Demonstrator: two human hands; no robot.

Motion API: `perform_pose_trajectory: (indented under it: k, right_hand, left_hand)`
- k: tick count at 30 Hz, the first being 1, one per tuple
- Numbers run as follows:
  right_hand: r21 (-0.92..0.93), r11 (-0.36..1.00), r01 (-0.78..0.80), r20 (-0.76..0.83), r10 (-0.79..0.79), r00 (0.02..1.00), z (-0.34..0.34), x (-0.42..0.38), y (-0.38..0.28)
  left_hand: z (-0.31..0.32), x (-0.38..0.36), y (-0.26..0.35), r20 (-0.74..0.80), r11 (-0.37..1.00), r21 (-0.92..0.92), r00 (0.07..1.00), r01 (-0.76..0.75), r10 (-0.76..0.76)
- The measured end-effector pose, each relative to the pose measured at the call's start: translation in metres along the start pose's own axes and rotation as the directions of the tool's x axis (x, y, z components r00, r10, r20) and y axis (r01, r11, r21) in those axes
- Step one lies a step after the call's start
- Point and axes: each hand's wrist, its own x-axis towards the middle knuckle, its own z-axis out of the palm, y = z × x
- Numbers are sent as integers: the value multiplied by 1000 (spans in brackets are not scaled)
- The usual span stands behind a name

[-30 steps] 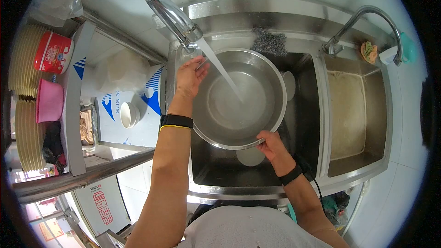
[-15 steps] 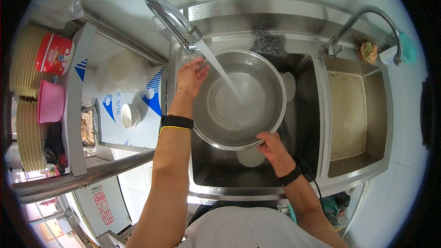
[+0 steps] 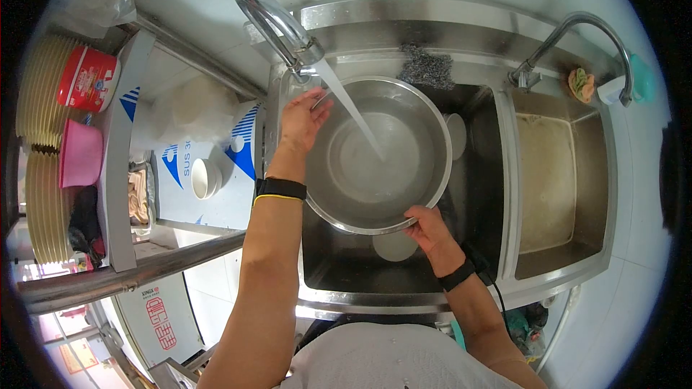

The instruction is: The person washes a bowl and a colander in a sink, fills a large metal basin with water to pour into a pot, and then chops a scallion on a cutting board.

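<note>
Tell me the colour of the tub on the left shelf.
Pink tub, clearest in the head view.

White dish (image 3: 395, 246) mostly hidden under bowl (image 3: 418, 194). Second dish (image 3: 455, 135) half hidden behind bowl rim. Left hand (image 3: 301, 124) fingertips partly behind rim. Red tub (image 3: 86, 78) label too small to read. Plate stacks (image 3: 40, 202) cut off by lens edge.

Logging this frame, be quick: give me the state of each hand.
Left hand: closed on the far-left rim of the steel basin, under the running tap.
Right hand: closed on the basin's near rim, grip firm.
</note>
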Motion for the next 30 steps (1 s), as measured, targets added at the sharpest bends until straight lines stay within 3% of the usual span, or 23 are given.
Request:
perform_pose_trajectory:
  k: [30]
  right_hand:
    - [35,999,5,-11,-5,1000,-1,3,2]
  left_hand:
    - [0,0,-1,-12,1000,3,1000,1,-1]
